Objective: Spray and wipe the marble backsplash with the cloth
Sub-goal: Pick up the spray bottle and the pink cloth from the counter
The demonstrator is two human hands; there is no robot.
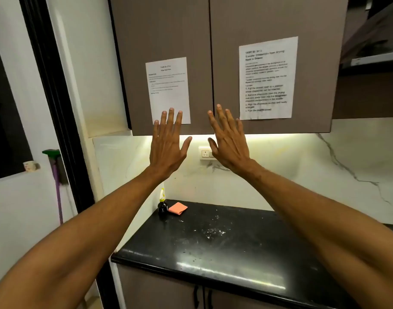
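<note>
Marble backsplash (pixel 302 175): white with grey veining, runs along the wall behind the desk (pixel 213 253) and under the brown wall cabinet (pixel 164 30); lit from above by a warm light strip (pixel 280 137) at the cabinet's lower edge. White socket plate (pixel 205 153) set into the marble, upper middle. Desk is black polished stone; a scatter of white specks (pixel 213 231) near its middle, glare along the front edge. Spray bottle (pixel 162 206): dark body, pale spray head, upright in the back left corner of the desk, close to the marble. Cloth (pixel 177 208): salmon-orange, folded, lying flat just beside the bottle on its right; neither is touched. Left hand (pixel 168 150) and right hand (pixel 229 146) both raised on outstretched bare forearms, backs toward the camera, side by side with a gap between them, seen against the cabinet's lower edge and the top of the marble. Fingers of the left (pixel 171 118) straight and spread, released, holding nothing; fingers of the right (pixel 221 114) likewise spread and empty. Cannot tell whether either hand touches the cabinet or the wall. Right thumb overlaps the socket plate in view. Two printed sheets taped to the cabinet doors: a smaller sheet (pixel 168 85) on the left door, behind the left fingertips, and a larger sheet (pixel 268 79) on the right door; print too blurred to read fully. Far left, past a dark door frame (pixel 57 108), a purple-handled tool (pixel 57 186) with a green top leans upright.
</note>
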